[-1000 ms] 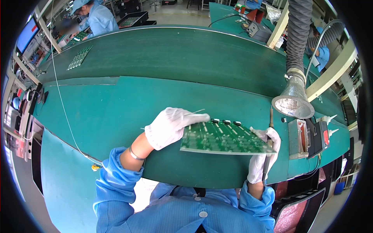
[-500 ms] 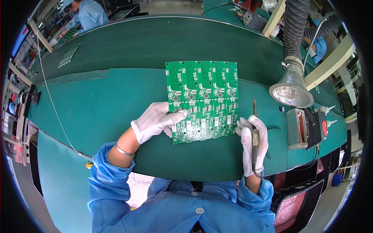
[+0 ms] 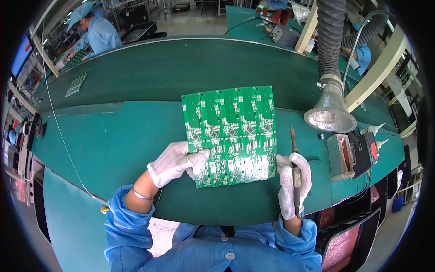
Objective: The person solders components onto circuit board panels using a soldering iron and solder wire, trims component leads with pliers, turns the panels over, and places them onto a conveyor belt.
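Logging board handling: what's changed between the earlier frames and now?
The circuit board panel, steeply tilted a second ago, has swung up to face the camera; that turn was done by half a second ago. The left hand has shifted from its far left corner to the lower left edge. Unchanged: right hand holding the soldering iron, tip pointing away from the person; metal funnel in place.
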Motion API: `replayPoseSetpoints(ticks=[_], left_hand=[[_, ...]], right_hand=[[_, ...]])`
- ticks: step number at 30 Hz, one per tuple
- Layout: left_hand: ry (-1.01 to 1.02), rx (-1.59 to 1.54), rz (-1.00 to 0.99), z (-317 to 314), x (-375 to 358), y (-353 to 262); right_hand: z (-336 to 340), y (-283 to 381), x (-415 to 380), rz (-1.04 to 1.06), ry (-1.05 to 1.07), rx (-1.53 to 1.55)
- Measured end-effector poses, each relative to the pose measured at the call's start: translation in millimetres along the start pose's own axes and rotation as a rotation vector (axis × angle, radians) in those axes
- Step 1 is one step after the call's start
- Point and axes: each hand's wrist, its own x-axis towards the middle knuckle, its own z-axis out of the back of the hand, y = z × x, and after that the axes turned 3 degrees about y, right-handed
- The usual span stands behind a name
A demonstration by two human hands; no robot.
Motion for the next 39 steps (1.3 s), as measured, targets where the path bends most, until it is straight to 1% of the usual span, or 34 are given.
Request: replayPoseSetpoints(ticks=[6, 10, 14, 16, 19, 23, 26, 29, 32, 35, 39], left_hand=[[0.001, -0.007, 0.020, -0.3, -0.7, -3.8], [-0.019, 0.046, -0.022, 0.0, -0.9, 0.3], [-0.042, 0.122, -0.082, 1.6, 0.0, 3.2], [-0.055, 0.131, -0.114, -0.2, -1.1, 2.2], [-0.097, 0.144, -0.233, -3.3, 2.1, 5.8], [-0.119, 0.180, -0.181, -0.8, 0.7, 6.0], [-0.140, 0.169, -0.195, -2.5, -0.6, 0.9], [-0.119, 0.203, -0.165, -0.8, -1.6, -0.1], [-0.122, 0.235, -0.167, -0.4, -1.1, 2.1], [-0.124, 0.191, -0.165, -1.3, -2.7, -1.3], [-0.114, 0.135, -0.128, -2.9, -2.7, -7.5]], right_hand=[[0.3, -2.1, 0.1, 0.048, 0.005, -0.100], [-0.6, -4.3, -0.1, 0.064, 0.000, -0.118], [0.8, -4.6, -2.2, 0.025, -0.014, -0.068], [0.9, -6.3, -1.9, 0.058, -0.027, -0.095], [3.4, -7.4, -3.6, 0.080, -0.035, -0.140], [0.2, -6.3, -2.7, 0.057, -0.028, -0.067], [3.8, -10.2, -3.6, 0.085, -0.027, -0.164], [1.9, -9.1, -3.3, 0.066, -0.045, -0.125], [2.4, -8.7, -2.9, 0.075, -0.036, -0.159], [-1.5, -0.8, -1.3, 0.038, -0.028, -0.047], [0.9, -9.0, -1.5, 0.085, -0.022, -0.120]])
